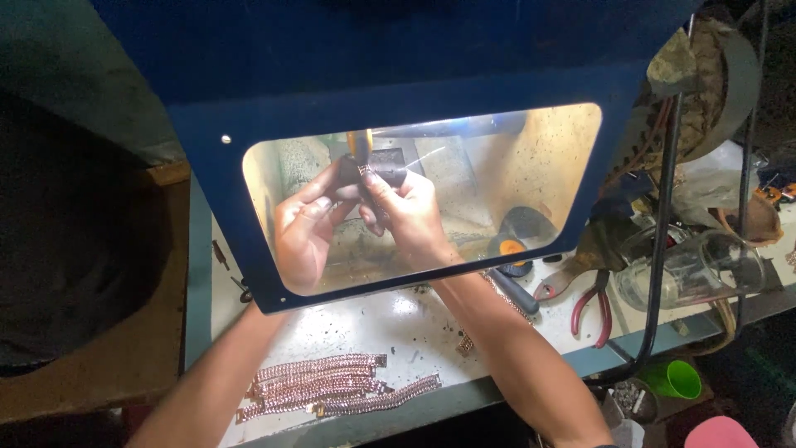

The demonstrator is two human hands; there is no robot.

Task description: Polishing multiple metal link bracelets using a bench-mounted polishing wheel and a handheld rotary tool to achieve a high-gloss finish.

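At the near edge of the white surface [398, 328] lies a bundle of pink-gold chain bracelets [327, 386], laid side by side lengthwise along that edge, between the person's two bare forearms. A single small chain piece [465, 343] lies a little farther in, just beside the right forearm. Toward the right edge rest red-handled pliers [595, 309], with a dark-handled tool [514, 290] lying near them; beyond the pliers a clear glass jar [692, 267] lies on its side. Below the surface's near right corner a green cup [678, 378] shows. Both arms reach under a blue hood with a clear window [414, 116] that stands over the middle of the surface, and the hands are seen through that lit window. The left hand [305, 228] has its fingers curled, with the thumb and forefinger closed on a short chain piece [365, 172]. The right hand [408, 211] pinches the same chain piece from the other side, its fingertips touching those of the left. The piece is held up against a dark wheel [373, 166] on an orange-tipped spindle at the far middle of the hood's inside. Farther right within the hood lies a round dark disc with an orange centre [514, 245].
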